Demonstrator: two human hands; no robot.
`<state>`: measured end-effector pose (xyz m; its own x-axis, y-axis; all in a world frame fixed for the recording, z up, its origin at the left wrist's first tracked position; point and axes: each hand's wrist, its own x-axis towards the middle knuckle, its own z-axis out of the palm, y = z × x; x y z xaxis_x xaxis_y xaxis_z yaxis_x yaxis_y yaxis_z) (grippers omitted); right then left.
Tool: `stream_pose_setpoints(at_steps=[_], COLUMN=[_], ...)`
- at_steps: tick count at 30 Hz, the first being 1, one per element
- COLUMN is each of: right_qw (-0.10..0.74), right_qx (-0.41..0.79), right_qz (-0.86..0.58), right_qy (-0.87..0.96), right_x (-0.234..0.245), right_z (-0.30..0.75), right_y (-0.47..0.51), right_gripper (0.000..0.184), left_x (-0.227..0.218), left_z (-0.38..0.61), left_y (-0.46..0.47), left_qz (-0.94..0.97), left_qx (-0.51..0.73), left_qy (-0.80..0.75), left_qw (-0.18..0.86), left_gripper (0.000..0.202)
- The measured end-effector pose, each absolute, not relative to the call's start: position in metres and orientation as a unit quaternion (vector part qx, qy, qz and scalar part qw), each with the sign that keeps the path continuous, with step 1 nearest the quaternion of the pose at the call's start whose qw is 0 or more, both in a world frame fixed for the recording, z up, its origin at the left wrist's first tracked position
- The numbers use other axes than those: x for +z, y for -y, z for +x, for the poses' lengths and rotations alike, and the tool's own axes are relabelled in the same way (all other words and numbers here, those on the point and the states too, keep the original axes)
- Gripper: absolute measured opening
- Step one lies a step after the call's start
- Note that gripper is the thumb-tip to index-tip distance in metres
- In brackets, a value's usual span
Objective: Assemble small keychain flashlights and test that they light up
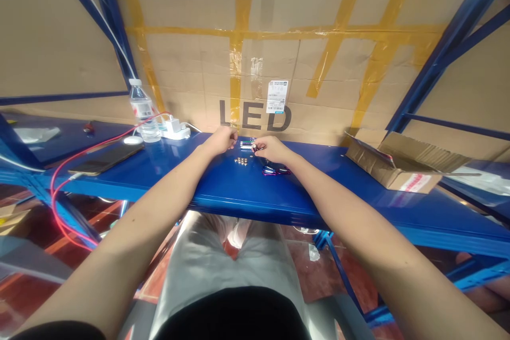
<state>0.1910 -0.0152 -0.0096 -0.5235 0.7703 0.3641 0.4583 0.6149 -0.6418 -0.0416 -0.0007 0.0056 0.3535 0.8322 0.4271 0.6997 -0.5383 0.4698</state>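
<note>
Both my hands meet at the back middle of the blue metal shelf. My left hand is closed, its fingers curled round one end of a small shiny object. My right hand pinches the other end of that same small object. Just in front of my hands lie several small round metal pieces in a cluster. By my right wrist lies a small purple-pink part. What the shiny object is I cannot make out.
A water bottle, a white charger block, a white disc and a phone on a red cable lie at the left. An open cardboard box sits at the right. A taped cardboard wall marked LED stands behind.
</note>
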Motion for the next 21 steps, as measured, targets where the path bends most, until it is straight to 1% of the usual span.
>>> stream_pose_setpoints(at_steps=[2, 7, 10, 12, 15, 18, 21], right_qw=[0.32, 0.319, 0.318, 0.318, 0.316, 0.314, 0.312], right_qx=[0.244, 0.243, 0.242, 0.24, 0.228, 0.222, 0.221], right_qz=[-0.369, -0.376, -0.383, -0.384, -0.384, -0.382, -0.382], right_qy=[0.838, 0.835, 0.833, 0.833, 0.837, 0.84, 0.841], right_x=[-0.009, -0.01, -0.011, -0.011, -0.011, -0.012, -0.013], right_z=[0.191, 0.193, 0.194, 0.194, 0.194, 0.194, 0.195], right_y=[0.016, 0.014, 0.012, 0.012, 0.012, 0.011, 0.009], right_gripper=[0.008, 0.007, 0.009, 0.011, 0.013, 0.015, 0.014], left_x=[0.006, 0.008, 0.008, 0.007, 0.004, 0.001, 0.0], left_z=[-0.041, -0.036, -0.034, -0.034, -0.038, -0.044, -0.048], left_y=[0.001, 0.003, 0.004, 0.005, 0.003, -0.001, -0.005], left_qz=[0.813, 0.847, 0.852, 0.844, 0.822, 0.818, 0.835], left_qx=[0.32, 0.329, 0.328, 0.318, 0.268, 0.217, 0.195], left_qy=[-0.47, -0.404, -0.389, -0.404, -0.468, -0.507, -0.497], left_qw=[0.126, 0.103, 0.123, 0.151, 0.184, 0.161, 0.133], left_gripper=[0.019, 0.02, 0.016, 0.014, 0.01, 0.007, 0.008])
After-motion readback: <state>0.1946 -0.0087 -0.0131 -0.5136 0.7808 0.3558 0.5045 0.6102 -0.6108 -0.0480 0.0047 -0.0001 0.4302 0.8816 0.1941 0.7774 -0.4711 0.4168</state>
